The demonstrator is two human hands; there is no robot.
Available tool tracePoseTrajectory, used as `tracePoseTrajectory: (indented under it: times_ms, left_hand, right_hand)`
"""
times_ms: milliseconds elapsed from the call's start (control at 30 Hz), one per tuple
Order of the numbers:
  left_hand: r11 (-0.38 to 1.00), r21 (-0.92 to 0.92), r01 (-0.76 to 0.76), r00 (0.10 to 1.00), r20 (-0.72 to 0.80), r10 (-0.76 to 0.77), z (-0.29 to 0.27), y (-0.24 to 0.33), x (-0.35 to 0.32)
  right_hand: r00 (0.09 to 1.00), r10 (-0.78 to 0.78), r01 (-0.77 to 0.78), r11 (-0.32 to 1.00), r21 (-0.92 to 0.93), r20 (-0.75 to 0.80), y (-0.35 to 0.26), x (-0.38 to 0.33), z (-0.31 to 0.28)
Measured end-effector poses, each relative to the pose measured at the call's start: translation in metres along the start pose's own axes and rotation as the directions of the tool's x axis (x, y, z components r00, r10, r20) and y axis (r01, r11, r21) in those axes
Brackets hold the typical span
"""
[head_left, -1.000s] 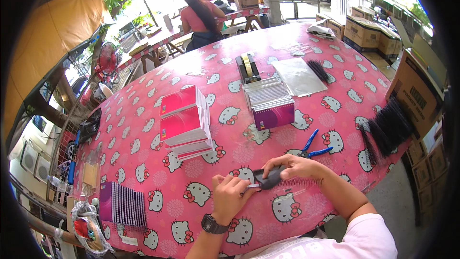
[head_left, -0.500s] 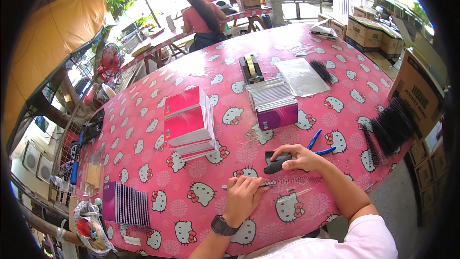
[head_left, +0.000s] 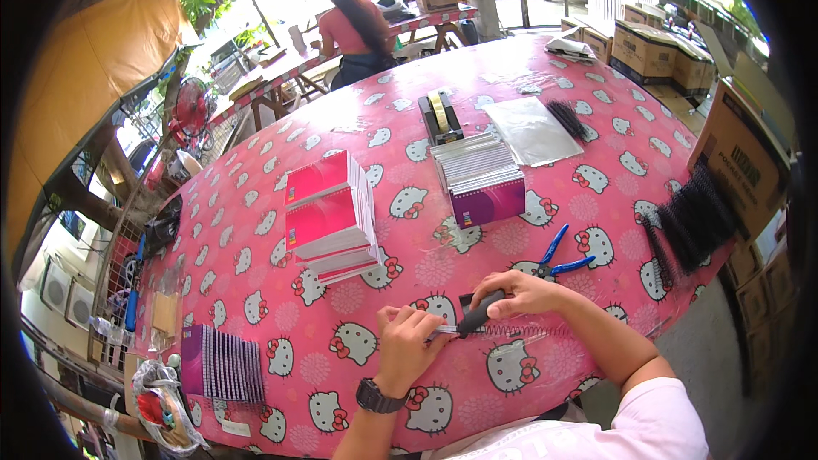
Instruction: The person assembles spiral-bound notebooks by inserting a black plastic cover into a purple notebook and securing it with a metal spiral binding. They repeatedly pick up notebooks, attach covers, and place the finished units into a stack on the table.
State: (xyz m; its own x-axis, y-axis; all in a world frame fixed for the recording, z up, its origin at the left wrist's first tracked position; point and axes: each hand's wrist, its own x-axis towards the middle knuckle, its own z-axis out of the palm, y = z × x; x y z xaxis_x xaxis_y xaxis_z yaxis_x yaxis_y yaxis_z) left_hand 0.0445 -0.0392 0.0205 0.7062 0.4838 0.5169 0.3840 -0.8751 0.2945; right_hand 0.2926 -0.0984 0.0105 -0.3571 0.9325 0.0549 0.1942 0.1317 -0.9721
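My left hand (head_left: 407, 339), a watch on its wrist, pinches a thin pad of paper (head_left: 441, 332), seen edge-on; most of the pad is hidden. A black spiral coil (head_left: 532, 331) stretches from it to the right, over the table. My right hand (head_left: 521, 293) grips a dark grey handheld tool (head_left: 482, 313), whose kind I cannot tell. The tool's lower end meets the coil and pad beside my left fingertips. Pliers with blue handles (head_left: 562, 260) lie open just beyond my right hand.
Pink notebooks (head_left: 328, 213), purple notebooks (head_left: 486, 204) and bound notebooks (head_left: 226, 362) stand in stacks on the pink patterned table (head_left: 341, 392). A tape dispenser (head_left: 440, 119), plastic sleeves (head_left: 535, 132) and black coils (head_left: 694, 221) lie around. Cardboard boxes (head_left: 741, 158) flank the right edge. Two people sit beyond.
My right hand has brought the tool left and down, so its end now meets the coil beside my left hand. My left hand has shifted slightly left and its fingers have lifted.
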Motion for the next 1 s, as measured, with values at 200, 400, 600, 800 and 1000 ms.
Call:
tracePoseTrajectory:
  times_ms: [200, 400, 600, 800, 1000]
  left_hand:
    - [1.000, -0.018, 0.002, 1.000, 0.015, -0.002, 0.003, -0.001, 0.000]
    - [0.984, -0.143, 0.105, 0.992, -0.050, -0.114, 0.007, 0.001, -0.001]
    - [0.986, -0.142, 0.088, 0.995, -0.043, -0.095, 0.008, 0.002, -0.005]
    - [0.987, -0.149, 0.062, 0.997, -0.028, -0.067, 0.012, 0.007, -0.007]
    - [0.989, -0.145, 0.027, 0.999, -0.019, -0.030, 0.008, 0.009, -0.001]
  right_hand:
    - [0.999, 0.027, -0.027, 1.000, -0.001, -0.033, -0.006, 0.003, 0.005]
    - [0.997, -0.062, 0.064, 0.995, 0.079, -0.037, -0.006, 0.002, 0.004]
    - [0.986, -0.153, 0.168, 0.934, 0.316, -0.072, -0.003, 0.003, 0.003]
    - [1.000, -0.016, 0.015, 0.995, 0.102, 0.009, 0.001, 0.001, 0.002]
    - [0.987, 0.149, -0.155, 0.983, -0.100, -0.067, -0.001, 0.000, 0.005]
